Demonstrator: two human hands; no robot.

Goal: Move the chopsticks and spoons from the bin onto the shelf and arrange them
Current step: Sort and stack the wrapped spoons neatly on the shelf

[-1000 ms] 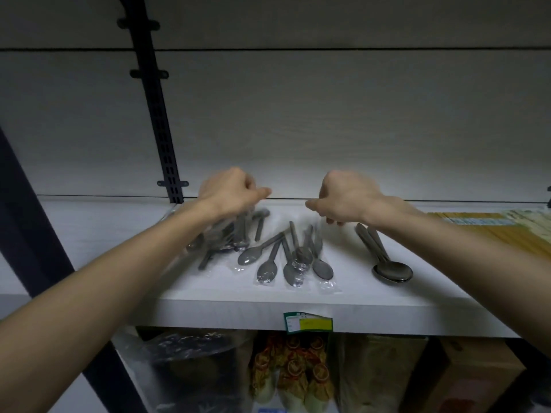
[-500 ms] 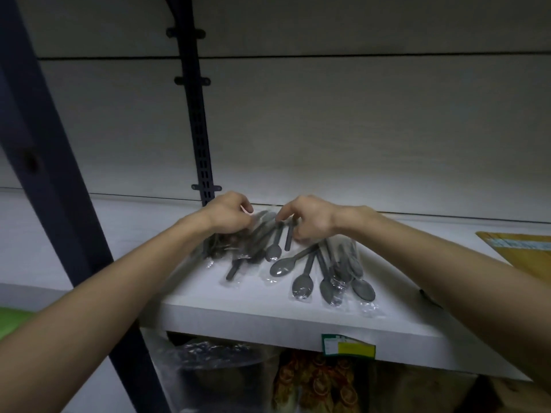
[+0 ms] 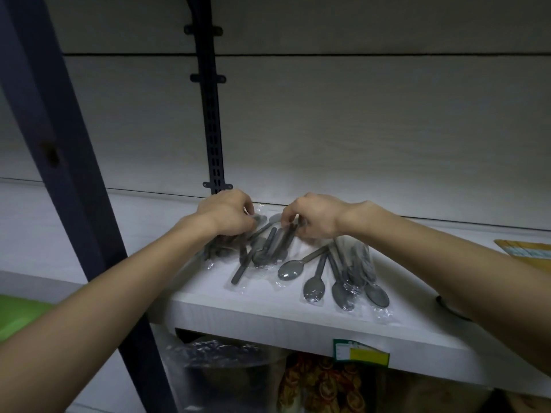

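A green and yellow price label [image 3: 360, 352] sticks on the front edge of the white shelf [image 3: 268, 315]; its writing is too small to read. At the far right of the shelf lies a yellow-brown package [image 3: 527, 248] with a pale printed strip, also not readable.

The spoons [image 3: 316, 272], grey and each in a clear plastic wrapper, lie in a loose pile on the shelf near its front edge, some fanned out with the bowls toward the viewer, others crossed over each other. The left hand [image 3: 226, 213] has its fingers curled down on the left part of the pile and seems to grip some wrapped spoons. The right hand [image 3: 316, 216] pinches the handle ends of the wrapped spoons in the middle of the pile.

A dark slotted rail [image 3: 213, 120] goes up the wall just behind the left hand, and a dark post [image 3: 59, 138] crosses in front at the left. Below the shelf stand a clear bag with dark content [image 3: 226, 365] and packets with an orange pattern [image 3: 325, 386]. A green surface [image 3: 18, 311] shows at the left edge.
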